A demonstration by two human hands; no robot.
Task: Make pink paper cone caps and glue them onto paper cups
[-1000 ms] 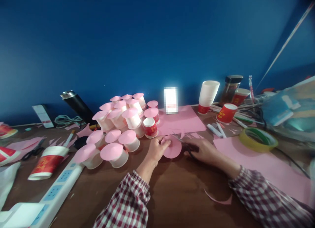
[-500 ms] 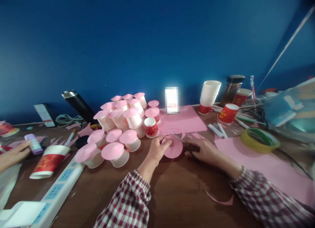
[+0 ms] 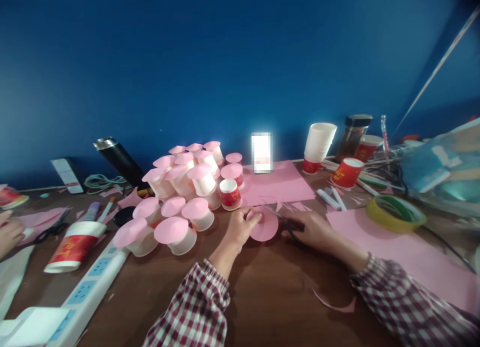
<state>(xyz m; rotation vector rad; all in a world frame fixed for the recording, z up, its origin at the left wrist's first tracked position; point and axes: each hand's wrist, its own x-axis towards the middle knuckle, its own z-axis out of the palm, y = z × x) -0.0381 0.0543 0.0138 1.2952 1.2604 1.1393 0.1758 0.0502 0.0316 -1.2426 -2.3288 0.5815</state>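
Between thumb and fingers, my left hand (image 3: 240, 229) pinches the left edge of a round pink paper disc (image 3: 265, 227). My right hand (image 3: 309, 229) is closed around the dark handles of a pair of scissors (image 3: 293, 224), whose blades point left at the disc's upper right edge. How far the blades are apart cannot be made out. Left of my left hand stand several paper cups topped with pink paper cones (image 3: 171, 230). A red and white paper cup (image 3: 230, 193) without a cone is just behind that hand. A curved pink offcut (image 3: 334, 305) lies near my right forearm.
Pink sheets lie at the back (image 3: 277, 184) and right (image 3: 393, 257), beside a tape roll (image 3: 396, 214). Stacked cups (image 3: 319, 146) and a jar (image 3: 354, 137) stand behind. Leftward are a power strip (image 3: 88, 287), a tilted cup (image 3: 77, 247) and a co-worker's hand (image 3: 9, 232).
The co-worker's hand has drawn back to the left; the purple glue stick it held is now behind the tilted cup. My own hands, the disc and the scissors have hardly moved.
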